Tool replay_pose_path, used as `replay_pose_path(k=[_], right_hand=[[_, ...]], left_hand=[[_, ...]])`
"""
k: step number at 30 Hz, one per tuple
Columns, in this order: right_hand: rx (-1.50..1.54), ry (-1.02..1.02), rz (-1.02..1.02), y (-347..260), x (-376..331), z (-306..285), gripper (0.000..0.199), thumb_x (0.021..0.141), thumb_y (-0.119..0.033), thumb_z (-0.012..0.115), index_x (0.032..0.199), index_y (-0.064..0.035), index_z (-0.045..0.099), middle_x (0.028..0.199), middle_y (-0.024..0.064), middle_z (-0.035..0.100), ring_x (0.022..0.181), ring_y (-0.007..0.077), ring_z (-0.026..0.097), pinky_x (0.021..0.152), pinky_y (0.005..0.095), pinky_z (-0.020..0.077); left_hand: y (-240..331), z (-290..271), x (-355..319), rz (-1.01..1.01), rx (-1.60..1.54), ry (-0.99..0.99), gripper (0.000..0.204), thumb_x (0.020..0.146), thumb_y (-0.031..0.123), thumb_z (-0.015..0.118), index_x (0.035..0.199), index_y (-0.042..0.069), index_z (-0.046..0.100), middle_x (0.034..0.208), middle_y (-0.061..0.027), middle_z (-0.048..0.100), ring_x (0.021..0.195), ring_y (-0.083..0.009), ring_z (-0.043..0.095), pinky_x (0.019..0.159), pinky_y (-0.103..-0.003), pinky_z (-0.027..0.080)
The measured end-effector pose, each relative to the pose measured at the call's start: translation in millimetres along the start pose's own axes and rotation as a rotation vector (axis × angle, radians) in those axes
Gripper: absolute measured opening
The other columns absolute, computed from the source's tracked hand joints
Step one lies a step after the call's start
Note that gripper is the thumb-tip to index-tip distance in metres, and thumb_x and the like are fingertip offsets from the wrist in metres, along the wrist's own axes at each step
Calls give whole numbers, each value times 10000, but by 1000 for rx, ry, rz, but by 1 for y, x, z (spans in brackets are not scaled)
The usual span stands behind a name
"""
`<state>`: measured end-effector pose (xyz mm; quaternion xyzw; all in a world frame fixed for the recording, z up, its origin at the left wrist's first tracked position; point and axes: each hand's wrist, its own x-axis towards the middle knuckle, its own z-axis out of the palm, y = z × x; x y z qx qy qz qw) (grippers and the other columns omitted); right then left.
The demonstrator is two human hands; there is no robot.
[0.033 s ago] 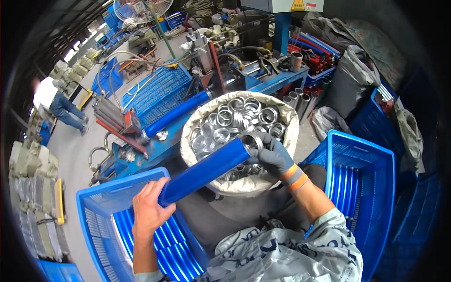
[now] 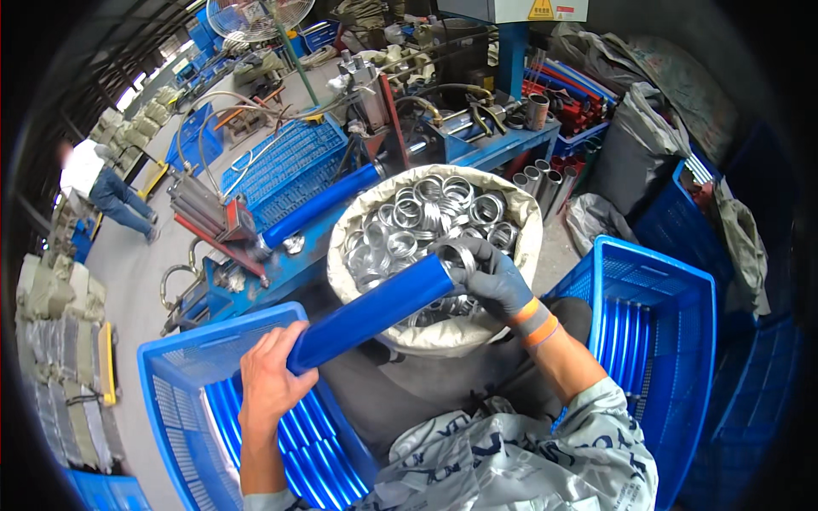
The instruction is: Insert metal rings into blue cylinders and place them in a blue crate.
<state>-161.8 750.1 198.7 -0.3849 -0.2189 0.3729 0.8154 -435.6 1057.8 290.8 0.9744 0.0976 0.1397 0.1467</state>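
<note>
My bare left hand (image 2: pixel 274 368) is closed round the near end of a blue tube (image 2: pixel 371 315), which slants up to the right. At its far end my right hand (image 2: pixel 496 279), in a grey glove with an orange band at the wrist, grips a silver metal ring (image 2: pixel 460 258). The ring sits at the tube's mouth; whether it is inside the tube I cannot tell. Beneath both is a pale fabric sack (image 2: pixel 521 223) filled with loose metal rings (image 2: pixel 407 210).
A blue crate (image 2: pixel 183 342) of blue tubes stands at my left, another crate (image 2: pixel 656 262) with tubes at my right. Beyond the sack is a blue machine bench (image 2: pixel 503 146) bearing a blue tube (image 2: pixel 319 204). A person (image 2: pixel 106 187) stands far left, near a fan (image 2: pixel 256 17).
</note>
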Motion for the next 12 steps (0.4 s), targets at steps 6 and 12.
replay_pose_path(k=[6, 12], right_hand=[[-170, -81, -37, 2, 1, -3, 743, 921, 45, 913, 1606, -6, 631, 1510, 61, 728, 1353, 173, 705, 1196, 367, 569], [-398, -91, 57, -14, 3, 11, 809, 926, 50, 918, 1667, 15, 595, 1551, 63, 710, 1380, 167, 676, 1202, 354, 546]], left_hand=[[-8, -1, -8, 7, 26, -17, 688, 690, 116, 882, 1365, 108, 753, 1079, -130, 761, 1030, -387, 757, 899, -501, 615], [-15, 0, -11, 8, 34, -17, 720, 684, 130, 893, 1391, 115, 755, 1093, -126, 763, 1045, -383, 757, 911, -496, 615]])
